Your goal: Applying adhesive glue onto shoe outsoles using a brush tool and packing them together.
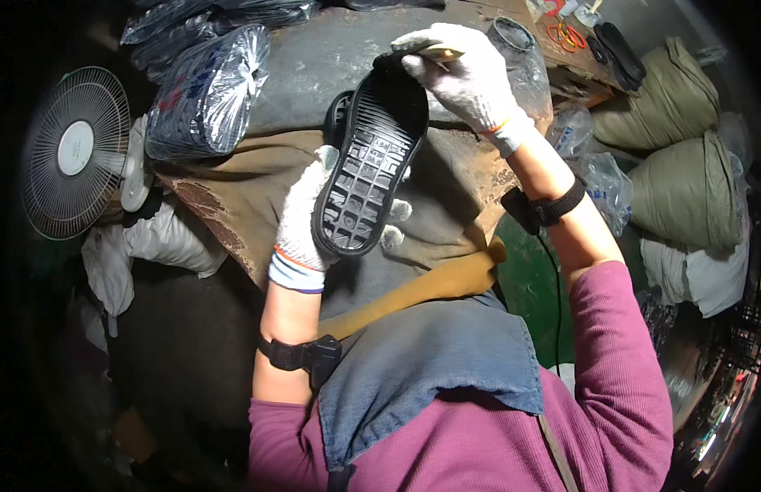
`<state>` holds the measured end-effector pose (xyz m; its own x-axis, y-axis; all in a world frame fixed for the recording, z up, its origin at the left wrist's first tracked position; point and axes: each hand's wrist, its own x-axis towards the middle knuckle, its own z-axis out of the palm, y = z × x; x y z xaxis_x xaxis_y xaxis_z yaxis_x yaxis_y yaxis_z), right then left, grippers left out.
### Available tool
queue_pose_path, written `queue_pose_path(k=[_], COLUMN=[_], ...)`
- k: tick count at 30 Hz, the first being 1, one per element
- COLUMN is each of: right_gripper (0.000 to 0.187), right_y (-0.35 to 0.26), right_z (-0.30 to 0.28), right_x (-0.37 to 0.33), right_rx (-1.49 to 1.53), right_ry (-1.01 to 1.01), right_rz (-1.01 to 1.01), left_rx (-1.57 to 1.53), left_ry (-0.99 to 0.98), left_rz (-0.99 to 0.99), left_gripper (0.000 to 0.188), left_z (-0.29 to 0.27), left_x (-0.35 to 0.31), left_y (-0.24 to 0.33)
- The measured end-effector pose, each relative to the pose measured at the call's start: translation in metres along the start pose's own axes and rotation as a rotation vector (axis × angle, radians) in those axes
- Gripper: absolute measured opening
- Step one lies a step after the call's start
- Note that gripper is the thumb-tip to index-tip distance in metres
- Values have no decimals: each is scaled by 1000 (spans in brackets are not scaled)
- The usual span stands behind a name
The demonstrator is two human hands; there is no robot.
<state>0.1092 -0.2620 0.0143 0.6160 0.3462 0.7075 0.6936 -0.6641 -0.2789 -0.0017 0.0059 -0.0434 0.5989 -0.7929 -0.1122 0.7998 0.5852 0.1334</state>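
Your gloved left hand [301, 217], fingers curled around a black shoe sole [372, 164], gridded face toward you, over the counter [306, 90], your gloved right hand [472, 82], fingers pinched on a small yellowish object [443, 54] at the sole's far end

Left hand [303, 211] cupped (gloved), right hand [472, 80] raised

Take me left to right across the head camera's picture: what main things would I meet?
White electric fan → plastic-wrapped bundle → black shoe sole → gloved right hand → orange-handled scissors → upper olive-green sack.
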Motion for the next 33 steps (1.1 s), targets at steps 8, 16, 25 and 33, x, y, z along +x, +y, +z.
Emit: queue_pose_path(k=[8, 16, 25, 33], right_gripper=[20, 20, 25, 22], right_y=[-12, -81, -140, -149], right_z=[25, 38, 7, -13], right_x=[-41, -55, -66, -75], right_rx=[562, 1059, 453, 993], right_ry=[213, 9, -167, -191], right_rz=[639, 608, 20, 754], left_rx=[-64, -110, 666, 477], left_ry=[-59, -52, 157, 237], left_rz=[41, 165, 567, 564], left_gripper=[78, 70, 65, 65], left_z=[-8, -26, -22, -5], left_x=[-4, -1, 3, -19], left_y=[-3, -10, 0, 45])
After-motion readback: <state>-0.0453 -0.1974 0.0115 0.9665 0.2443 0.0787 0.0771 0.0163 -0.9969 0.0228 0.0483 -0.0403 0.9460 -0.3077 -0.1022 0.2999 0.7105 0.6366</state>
